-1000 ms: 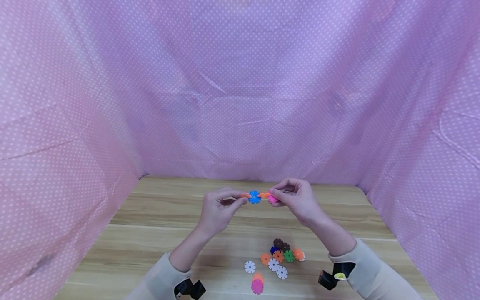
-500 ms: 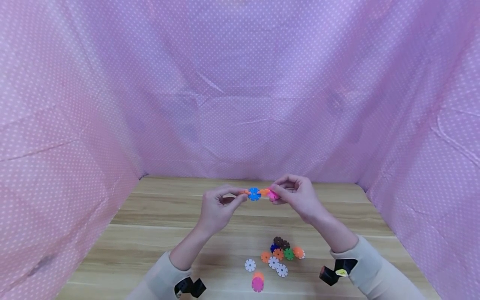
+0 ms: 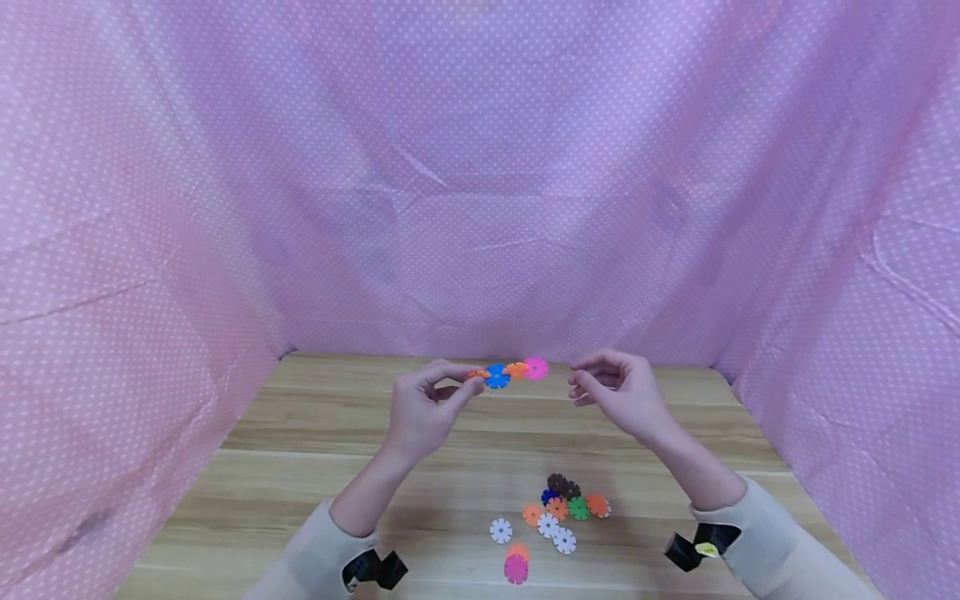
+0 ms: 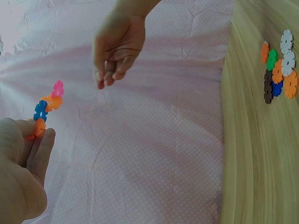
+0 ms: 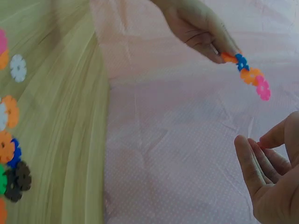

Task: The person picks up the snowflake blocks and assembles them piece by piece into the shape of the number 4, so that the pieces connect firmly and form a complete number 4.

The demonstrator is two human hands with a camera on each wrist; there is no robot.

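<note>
My left hand (image 3: 427, 408) pinches one end of a short chain of notched plastic discs between thumb and fingers, held up above the table. From that hand outward the chain runs orange, then a blue disc (image 3: 497, 377), another orange disc (image 3: 516, 370) and a pink disc (image 3: 536, 367) at the free end. In the right wrist view the pink disc (image 5: 263, 88) hangs clear of any hand. My right hand (image 3: 626, 396) is apart from the chain, a short way to its right, fingers loosely bent and holding nothing.
Loose notched discs lie on the wooden table (image 3: 300, 467) below the hands: a green disc (image 3: 577, 508), a white disc (image 3: 501, 531), a pink disc (image 3: 516, 570), plus brown, orange and dark blue ones. Pink dotted cloth (image 3: 480, 250) walls the table at back and sides.
My right hand has let go of the pink disc and moved away to the right. The left hand has shifted slightly left and up with the chain. The discs on the table stay put.
</note>
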